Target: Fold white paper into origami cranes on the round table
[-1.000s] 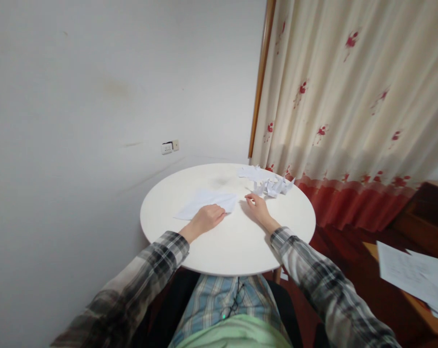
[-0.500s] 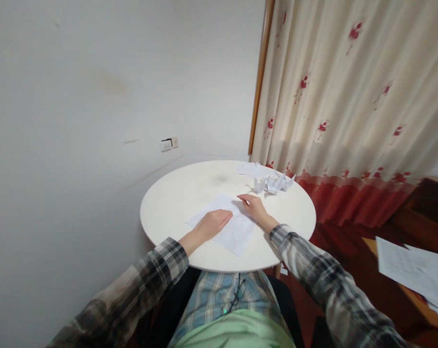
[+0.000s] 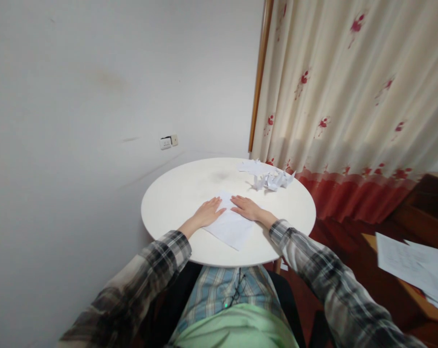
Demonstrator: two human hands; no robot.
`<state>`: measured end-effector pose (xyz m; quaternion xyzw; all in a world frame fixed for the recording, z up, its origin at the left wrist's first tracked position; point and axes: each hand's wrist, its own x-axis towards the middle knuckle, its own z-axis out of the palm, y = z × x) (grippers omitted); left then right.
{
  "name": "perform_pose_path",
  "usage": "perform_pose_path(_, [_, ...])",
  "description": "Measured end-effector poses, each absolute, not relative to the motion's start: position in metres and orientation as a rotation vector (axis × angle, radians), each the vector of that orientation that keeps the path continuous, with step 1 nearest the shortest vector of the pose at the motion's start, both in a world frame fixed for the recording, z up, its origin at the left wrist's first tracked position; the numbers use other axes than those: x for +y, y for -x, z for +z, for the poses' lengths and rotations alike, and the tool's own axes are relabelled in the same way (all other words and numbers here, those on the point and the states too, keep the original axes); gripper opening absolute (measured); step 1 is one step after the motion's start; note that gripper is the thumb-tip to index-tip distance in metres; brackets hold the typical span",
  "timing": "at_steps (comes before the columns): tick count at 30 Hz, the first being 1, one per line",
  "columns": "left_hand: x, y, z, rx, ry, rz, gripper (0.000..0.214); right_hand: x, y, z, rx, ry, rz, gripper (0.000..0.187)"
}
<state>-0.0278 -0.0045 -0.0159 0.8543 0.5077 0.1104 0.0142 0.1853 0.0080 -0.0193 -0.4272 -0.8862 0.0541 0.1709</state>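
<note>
A sheet of white paper [image 3: 231, 231] lies on the round white table [image 3: 175, 193], one corner pointing toward me. My left hand [image 3: 208, 211] rests flat on its left side, palm down, with thumb and fingers apart. On the paper's right side my right hand [image 3: 248, 209] is spread the same way, fingers pointing inward. A narrow strip of paper shows between the two hands. Parts of the sheet's side edges are hidden under the palms.
Several folded white paper pieces [image 3: 273, 181] stand at the table's back right, beside flat paper [image 3: 253, 166]. A wall with a socket [image 3: 165, 143] is behind left, a curtain [image 3: 331, 96] behind right. More sheets [image 3: 410, 263] lie on a wooden surface at right.
Both hands have gone from curled fingers to flat, spread ones on the paper. The sheet's left corner, visible before, is now covered or folded in.
</note>
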Motion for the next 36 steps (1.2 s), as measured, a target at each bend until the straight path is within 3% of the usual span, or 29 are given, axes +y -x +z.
perform_pose_path(10, [0.033,0.055,-0.01,2.047,-2.387,0.223,0.057,0.003,-0.191,-0.016,-2.533,1.282,0.247,0.062])
perform_pose_path(15, [0.027,0.057,-0.002,2.21,-2.428,0.512,0.044,0.002,-0.186,-0.018,-2.526,1.285,0.226,0.063])
perform_pose_path(20, [0.016,0.026,0.007,1.673,-2.85,0.887,0.04,0.007,-0.184,-0.019,-2.523,1.288,0.208,0.064])
perform_pose_path(25, [0.011,-0.004,-0.009,1.238,-2.835,0.662,0.042,0.011,-0.178,-0.019,-2.53,1.272,0.193,0.064])
perform_pose_path(36, [0.043,0.04,-0.022,1.671,-2.653,0.269,0.05,0.0,-0.176,-0.02,-2.532,1.306,0.232,0.064])
